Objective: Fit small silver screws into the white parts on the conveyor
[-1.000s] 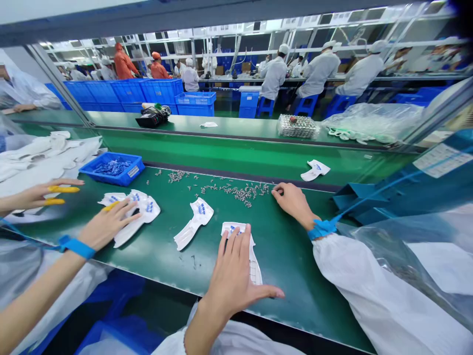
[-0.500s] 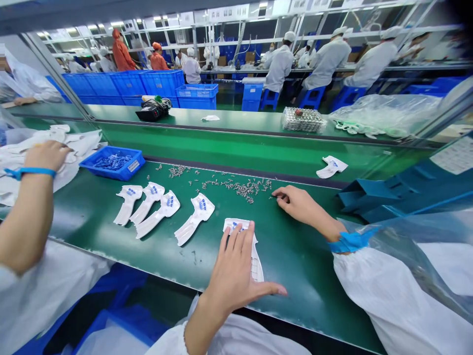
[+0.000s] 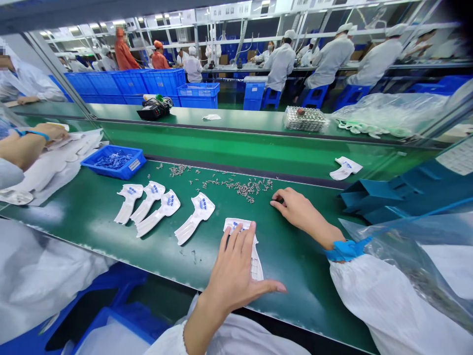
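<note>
1. While the left hand (image 3: 232, 268) stays spread over a white part (image 3: 256, 264), thumb out to the side, that part lies at the near side of the green surface (image 3: 295, 281). Can't tell how hard it's pressing, but I'd say it's steadying the thing.
2. Four more white parts (image 3: 195, 217) sit to its left, three bunched and one apart.
3. The right hand (image 3: 299, 212) has eased slightly nearer, off the edge of the scattered metal bits (image 3: 246, 189). Thumb and index are curled close — can't tell if they meet or pinch anything, so no idea whether a bit got picked.
4. Farther left is a blue tray (image 3: 105, 170). The co-worker's hand (image 3: 55, 132) is now at the white stack (image 3: 55, 162), leaving those bunched parts untouched.
5. Farthest out, a lone white part (image 3: 345, 168) has slid right along the green strip (image 3: 221, 143) — probably a running belt.
</note>
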Motion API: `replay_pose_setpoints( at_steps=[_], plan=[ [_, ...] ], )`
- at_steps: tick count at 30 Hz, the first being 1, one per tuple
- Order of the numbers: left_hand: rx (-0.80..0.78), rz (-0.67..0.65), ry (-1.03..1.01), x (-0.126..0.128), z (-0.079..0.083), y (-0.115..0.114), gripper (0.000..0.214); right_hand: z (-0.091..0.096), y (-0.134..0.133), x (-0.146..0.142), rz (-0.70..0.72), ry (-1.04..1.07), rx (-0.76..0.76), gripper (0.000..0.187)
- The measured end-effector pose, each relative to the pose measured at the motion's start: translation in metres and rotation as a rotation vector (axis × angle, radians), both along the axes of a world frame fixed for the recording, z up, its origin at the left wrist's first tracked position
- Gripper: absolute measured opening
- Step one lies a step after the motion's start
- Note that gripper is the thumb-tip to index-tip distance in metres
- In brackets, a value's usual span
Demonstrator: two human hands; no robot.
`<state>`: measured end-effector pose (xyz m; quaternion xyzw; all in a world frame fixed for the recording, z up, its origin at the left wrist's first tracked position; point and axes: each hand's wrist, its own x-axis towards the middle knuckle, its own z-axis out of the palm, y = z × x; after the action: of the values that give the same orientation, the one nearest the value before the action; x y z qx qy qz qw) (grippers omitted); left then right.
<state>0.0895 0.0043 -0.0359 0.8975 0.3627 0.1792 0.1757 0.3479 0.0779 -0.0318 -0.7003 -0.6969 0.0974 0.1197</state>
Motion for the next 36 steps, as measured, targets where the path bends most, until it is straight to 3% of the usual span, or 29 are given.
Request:
replay_pose_setpoints(
  at_steps=[15, 23, 28, 36],
  plan=[
    [0.038, 0.002, -0.025, 0.000, -0.001, 0.001, 0.112, 0.018, -0.004, -0.010, -0.054, -0.172, -0.147, 0.013],
    [0.001, 0.006, -0.018, 0.000, -0.001, 0.000, 0.113, 0.032, -0.029, -0.016, -0.049, -0.128, -0.254, 0.016],
    [0.001, 0.005, -0.017, 0.000, -0.001, 0.000, 0.113, 0.025, -0.035, -0.010, 0.000, -0.119, -0.174, 0.024],
    [-0.023, -0.002, 0.005, 0.000, -0.001, 0.002, 0.108, 0.015, -0.041, 0.012, -0.125, -0.091, -0.103, 0.018]
  ],
)
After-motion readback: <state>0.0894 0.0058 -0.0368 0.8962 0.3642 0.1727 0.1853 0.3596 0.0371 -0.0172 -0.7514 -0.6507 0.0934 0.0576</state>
